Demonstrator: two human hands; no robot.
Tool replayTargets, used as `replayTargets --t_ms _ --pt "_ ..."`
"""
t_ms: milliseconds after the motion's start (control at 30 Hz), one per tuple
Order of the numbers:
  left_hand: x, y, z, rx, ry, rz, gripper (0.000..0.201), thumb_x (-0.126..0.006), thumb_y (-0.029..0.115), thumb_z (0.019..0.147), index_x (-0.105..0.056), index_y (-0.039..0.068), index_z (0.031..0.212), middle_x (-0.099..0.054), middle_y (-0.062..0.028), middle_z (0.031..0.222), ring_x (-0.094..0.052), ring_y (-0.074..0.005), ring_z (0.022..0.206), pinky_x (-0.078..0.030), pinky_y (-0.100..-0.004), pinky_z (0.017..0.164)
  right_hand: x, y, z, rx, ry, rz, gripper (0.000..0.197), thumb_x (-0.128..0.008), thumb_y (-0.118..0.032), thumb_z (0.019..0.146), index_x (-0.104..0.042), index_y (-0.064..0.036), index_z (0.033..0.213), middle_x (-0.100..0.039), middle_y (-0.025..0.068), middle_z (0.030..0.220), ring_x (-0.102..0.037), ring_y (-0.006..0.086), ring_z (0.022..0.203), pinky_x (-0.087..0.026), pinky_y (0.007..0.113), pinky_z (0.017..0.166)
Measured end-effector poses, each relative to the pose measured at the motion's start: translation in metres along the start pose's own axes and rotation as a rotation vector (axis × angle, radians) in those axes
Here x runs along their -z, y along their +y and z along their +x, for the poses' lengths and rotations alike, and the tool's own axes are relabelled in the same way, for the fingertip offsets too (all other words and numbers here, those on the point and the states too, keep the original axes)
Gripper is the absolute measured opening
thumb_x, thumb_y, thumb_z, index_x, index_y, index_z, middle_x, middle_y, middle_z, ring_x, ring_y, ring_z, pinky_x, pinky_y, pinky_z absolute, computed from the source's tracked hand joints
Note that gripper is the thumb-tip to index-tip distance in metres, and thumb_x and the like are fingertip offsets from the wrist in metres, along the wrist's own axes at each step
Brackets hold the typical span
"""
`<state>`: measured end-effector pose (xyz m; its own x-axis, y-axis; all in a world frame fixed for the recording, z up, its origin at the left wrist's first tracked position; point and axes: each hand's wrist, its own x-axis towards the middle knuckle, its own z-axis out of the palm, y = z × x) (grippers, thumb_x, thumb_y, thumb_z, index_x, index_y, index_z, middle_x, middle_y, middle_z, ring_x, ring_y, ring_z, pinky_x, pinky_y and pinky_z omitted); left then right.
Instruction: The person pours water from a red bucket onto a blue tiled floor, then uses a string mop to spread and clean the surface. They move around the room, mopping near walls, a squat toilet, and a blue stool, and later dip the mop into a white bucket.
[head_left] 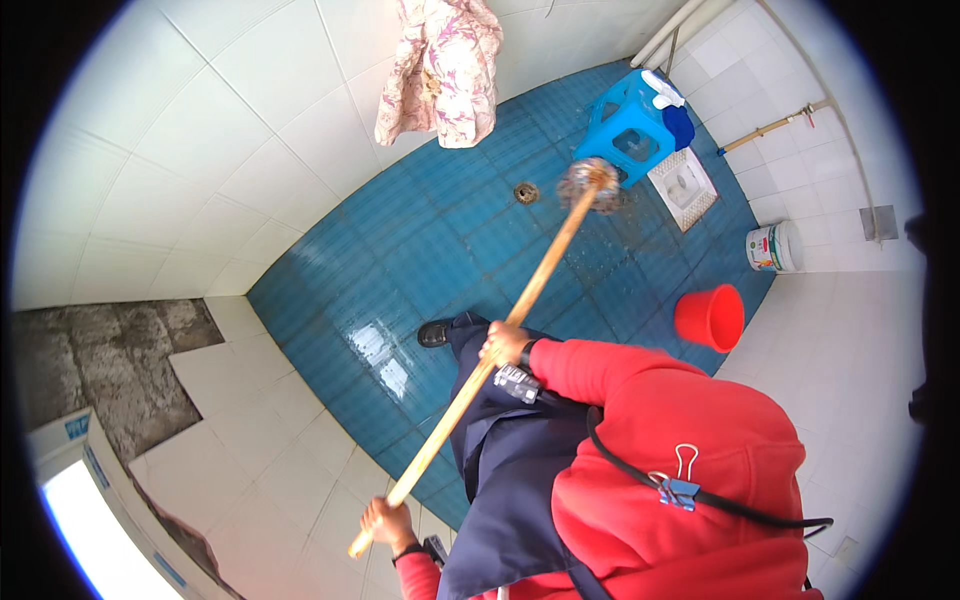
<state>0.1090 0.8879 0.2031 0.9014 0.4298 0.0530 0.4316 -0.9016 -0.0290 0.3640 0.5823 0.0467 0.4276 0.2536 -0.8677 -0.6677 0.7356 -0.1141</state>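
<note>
A mop with a long pale wooden handle (548, 262) slants across the view. My right hand (507, 344) is wrapped round the handle near its middle, in front of my dark apron. Lower down, my left hand (386, 524) grips it close to its end. The blurred, greyish mop head (590, 188) is at the blue tiled floor (440, 230), beside a blue plastic stool (630, 125) and to the right of a round floor drain (526, 192). My black shoe (433, 333) shows left of the handle.
A white squat toilet (684, 190) is set in the floor behind the stool. Cloths (678, 126) lie on or by the stool. A red bucket (710, 318) and white pail (773, 247) stand at right. Flowered fabric (440, 70) hangs by the far wall. A pipe with a tap (770, 128) runs along the right wall.
</note>
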Motion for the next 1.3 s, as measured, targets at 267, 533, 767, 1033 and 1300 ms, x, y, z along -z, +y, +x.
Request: replayTargets --t_ms 267,533,767,1033,1300 --pt "0.140 -0.058 -0.170 0.255 0.141 0.364 0.013 -0.056 0.008 0.063 -0.045 0.012 0.057 -0.046 -0.0049 0.053 -0.048 -0.0266 0.051 -0.037 -0.0368 0.052 -0.116 0.173 -0.100 -0.201 0.191 -0.400 0.012 -0.052 -0.006 0.067 -0.042 -0.0089 0.060 -0.039 0.0049 0.054 -0.043 0.0194 0.045 -0.044 0.039 0.050" --pt "0.263 0.021 -0.093 0.494 0.200 0.896 0.016 -0.052 0.016 0.078 -0.047 0.014 0.062 -0.043 0.0008 0.055 -0.047 -0.0171 0.053 -0.036 -0.0282 0.055 -0.210 0.265 -0.067 -0.532 -0.295 -0.222 0.015 -0.057 -0.010 0.073 -0.045 -0.0079 0.065 -0.043 0.0047 0.053 -0.047 0.0191 0.050 -0.044 0.036 0.048" --pt "0.175 0.091 0.039 0.265 0.055 1.041 0.012 -0.051 0.008 0.075 -0.044 0.013 0.067 -0.041 0.0013 0.059 -0.048 -0.0139 0.059 -0.038 -0.0261 0.059 -0.192 0.291 0.020 -0.655 -0.335 -0.347 0.009 -0.050 -0.005 0.074 -0.044 -0.0036 0.066 -0.048 0.0108 0.059 -0.050 0.0239 0.050 -0.047 0.040 0.050" --pt "0.186 0.155 0.035 0.276 -0.022 0.947 0.010 -0.055 0.011 0.063 -0.045 0.013 0.062 -0.046 -0.0003 0.057 -0.049 -0.0174 0.055 -0.039 -0.0294 0.056 -0.156 0.180 0.007 -0.581 -0.207 -0.336 0.007 -0.050 -0.003 0.072 -0.045 -0.0026 0.066 -0.046 0.0105 0.058 -0.050 0.0229 0.051 -0.050 0.044 0.054" --pt "0.178 0.222 0.050 0.089 -0.020 0.698 0.016 -0.055 0.008 0.057 -0.040 0.011 0.054 -0.044 -0.0021 0.050 -0.048 -0.0219 0.051 -0.038 -0.0329 0.053 -0.078 0.035 0.010 -0.453 -0.018 -0.264 0.005 -0.051 -0.002 0.071 -0.046 -0.0015 0.073 -0.048 0.0122 0.066 -0.055 0.0246 0.057 -0.052 0.049 0.055"
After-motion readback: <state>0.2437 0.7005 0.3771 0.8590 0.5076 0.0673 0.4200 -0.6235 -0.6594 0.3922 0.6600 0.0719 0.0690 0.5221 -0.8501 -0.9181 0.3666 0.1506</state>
